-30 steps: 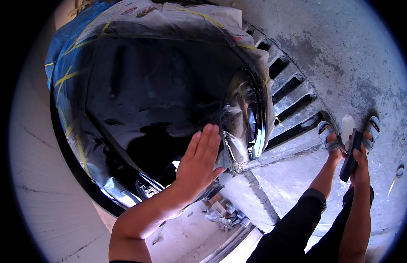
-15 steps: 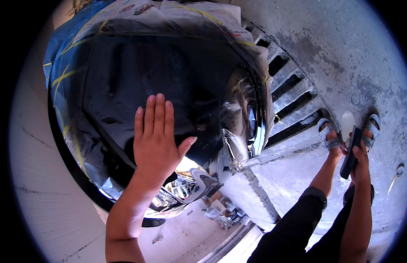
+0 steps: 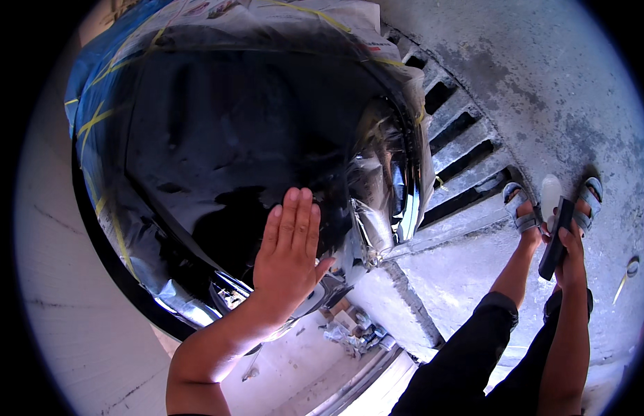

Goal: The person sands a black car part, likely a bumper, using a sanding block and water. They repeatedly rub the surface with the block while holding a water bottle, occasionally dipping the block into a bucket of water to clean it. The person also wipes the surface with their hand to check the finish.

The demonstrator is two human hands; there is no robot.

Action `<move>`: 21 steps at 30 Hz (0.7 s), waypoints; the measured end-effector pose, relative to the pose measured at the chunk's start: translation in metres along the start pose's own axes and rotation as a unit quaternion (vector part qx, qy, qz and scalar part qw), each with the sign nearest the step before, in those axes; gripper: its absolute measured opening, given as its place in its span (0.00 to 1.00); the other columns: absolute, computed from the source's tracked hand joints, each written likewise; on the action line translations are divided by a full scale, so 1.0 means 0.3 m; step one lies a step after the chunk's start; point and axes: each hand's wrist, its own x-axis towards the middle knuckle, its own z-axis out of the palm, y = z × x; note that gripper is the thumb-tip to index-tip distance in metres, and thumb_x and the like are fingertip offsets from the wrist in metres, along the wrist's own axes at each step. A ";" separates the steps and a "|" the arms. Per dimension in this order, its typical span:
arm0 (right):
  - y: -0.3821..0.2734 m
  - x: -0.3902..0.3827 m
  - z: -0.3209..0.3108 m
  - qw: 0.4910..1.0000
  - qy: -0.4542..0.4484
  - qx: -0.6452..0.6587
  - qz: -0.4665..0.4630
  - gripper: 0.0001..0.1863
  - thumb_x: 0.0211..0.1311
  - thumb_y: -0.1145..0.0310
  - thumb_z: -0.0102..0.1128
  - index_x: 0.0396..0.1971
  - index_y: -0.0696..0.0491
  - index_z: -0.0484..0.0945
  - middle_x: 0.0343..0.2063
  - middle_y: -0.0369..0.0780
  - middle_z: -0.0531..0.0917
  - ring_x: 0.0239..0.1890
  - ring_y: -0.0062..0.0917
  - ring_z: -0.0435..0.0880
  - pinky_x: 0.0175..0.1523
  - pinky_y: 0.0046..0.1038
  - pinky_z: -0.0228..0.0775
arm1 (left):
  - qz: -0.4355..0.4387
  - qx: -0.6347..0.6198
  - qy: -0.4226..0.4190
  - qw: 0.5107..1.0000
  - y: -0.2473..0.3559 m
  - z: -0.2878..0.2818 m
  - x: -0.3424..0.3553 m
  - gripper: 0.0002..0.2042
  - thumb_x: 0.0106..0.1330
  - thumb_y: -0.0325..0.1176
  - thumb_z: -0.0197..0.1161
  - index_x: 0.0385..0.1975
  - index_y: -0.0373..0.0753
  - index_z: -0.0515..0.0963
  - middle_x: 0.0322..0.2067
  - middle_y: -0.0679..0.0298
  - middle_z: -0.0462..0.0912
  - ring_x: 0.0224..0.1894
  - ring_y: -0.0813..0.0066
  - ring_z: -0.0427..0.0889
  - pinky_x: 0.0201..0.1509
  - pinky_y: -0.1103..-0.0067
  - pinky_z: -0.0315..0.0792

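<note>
My left hand (image 3: 287, 256) lies flat on the glossy black car panel (image 3: 245, 118), fingers straight, near its lower right part; whether it presses or just hovers is hard to tell. Plastic sheeting, paper and yellow tape (image 3: 102, 121) mask the panel's surrounds, with crumpled clear plastic (image 3: 374, 173) along its right. At the lower right, my right hand (image 3: 568, 260) grips a long dark rectangular block (image 3: 553, 243). A whitish translucent object (image 3: 550, 192) shows just behind the block; I cannot tell whether the hand also holds it.
A slotted concrete drain (image 3: 467, 152) runs beside the panel over a grey concrete floor (image 3: 543, 83). My sandalled feet (image 3: 526, 215) are at the right. Low in view lie assorted clutter (image 3: 353, 326) and a pale ledge. A pale wall or surface (image 3: 72, 277) curves along the left.
My left hand first swept left across the panel, then came back rightward and down, staying open. My right hand keeps the dark block in nearly the same place.
</note>
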 end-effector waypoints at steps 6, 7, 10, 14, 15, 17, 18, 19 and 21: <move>0.005 0.001 -0.019 1.000 -0.009 -0.012 0.006 0.43 0.54 0.46 0.66 0.65 0.57 0.64 0.45 0.39 0.76 0.51 0.28 0.76 0.56 0.32 0.66 | 0.045 0.008 -0.049 0.998 0.044 0.023 -0.078 0.41 0.64 0.55 0.59 0.68 0.28 0.61 0.73 0.46 0.51 0.77 0.52 0.46 0.77 0.60 0.40; 0.003 0.000 -0.016 1.000 -0.007 -0.011 0.007 0.43 0.54 0.46 0.66 0.65 0.57 0.64 0.45 0.39 0.76 0.51 0.28 0.76 0.56 0.32 0.66 | 0.055 0.014 -0.060 0.997 0.053 0.027 -0.092 0.40 0.64 0.55 0.59 0.68 0.28 0.61 0.73 0.46 0.51 0.77 0.52 0.46 0.77 0.61 0.40; 0.004 0.000 -0.023 1.000 -0.009 -0.009 0.007 0.42 0.55 0.47 0.65 0.65 0.57 0.64 0.46 0.39 0.76 0.51 0.29 0.76 0.57 0.32 0.66 | 0.070 0.006 -0.069 0.995 0.067 0.033 -0.116 0.38 0.65 0.55 0.58 0.67 0.29 0.63 0.73 0.48 0.52 0.77 0.54 0.46 0.77 0.60 0.40; 0.004 -0.001 -0.008 1.000 0.001 0.001 0.001 0.40 0.56 0.49 0.64 0.64 0.57 0.64 0.49 0.40 0.76 0.51 0.29 0.76 0.57 0.32 0.66 | 0.050 0.011 -0.023 0.998 0.014 -0.011 -0.041 0.37 0.65 0.55 0.58 0.66 0.30 0.65 0.72 0.49 0.57 0.76 0.55 0.51 0.76 0.58 0.43; 0.002 0.001 -0.009 1.000 -0.004 -0.005 0.000 0.40 0.56 0.49 0.64 0.64 0.57 0.65 0.50 0.41 0.76 0.51 0.30 0.76 0.57 0.32 0.66 | 0.033 0.015 0.001 0.999 -0.011 -0.026 -0.003 0.37 0.65 0.55 0.57 0.66 0.31 0.66 0.71 0.50 0.58 0.76 0.55 0.52 0.76 0.58 0.44; 0.006 0.001 -0.019 1.000 -0.011 -0.018 -0.002 0.39 0.57 0.50 0.63 0.64 0.57 0.65 0.50 0.41 0.76 0.51 0.30 0.76 0.57 0.32 0.66 | 0.000 0.021 0.049 0.999 -0.066 -0.044 0.076 0.36 0.66 0.57 0.56 0.65 0.31 0.67 0.70 0.50 0.61 0.75 0.56 0.55 0.76 0.58 0.46; 0.007 0.002 -0.022 1.000 -0.015 -0.016 0.000 0.39 0.57 0.50 0.63 0.64 0.57 0.65 0.50 0.41 0.76 0.51 0.30 0.76 0.57 0.32 0.66 | -0.020 0.025 0.062 0.998 -0.095 -0.047 0.103 0.36 0.66 0.57 0.56 0.64 0.31 0.67 0.69 0.50 0.62 0.74 0.56 0.56 0.76 0.58 0.46; 0.008 0.004 -0.025 1.000 -0.018 -0.013 0.001 0.38 0.57 0.51 0.63 0.64 0.57 0.65 0.50 0.41 0.76 0.51 0.30 0.76 0.57 0.32 0.66 | -0.040 0.028 0.075 0.996 -0.128 -0.048 0.123 0.36 0.66 0.58 0.55 0.64 0.31 0.68 0.69 0.49 0.63 0.74 0.56 0.56 0.75 0.59 0.47; 0.008 0.006 -0.030 1.000 -0.023 -0.010 0.005 0.38 0.57 0.52 0.63 0.63 0.57 0.65 0.50 0.41 0.76 0.51 0.29 0.76 0.57 0.32 0.66 | -0.071 0.038 0.093 0.992 -0.160 -0.062 0.123 0.37 0.67 0.60 0.53 0.63 0.31 0.68 0.68 0.49 0.64 0.73 0.55 0.58 0.75 0.59 0.47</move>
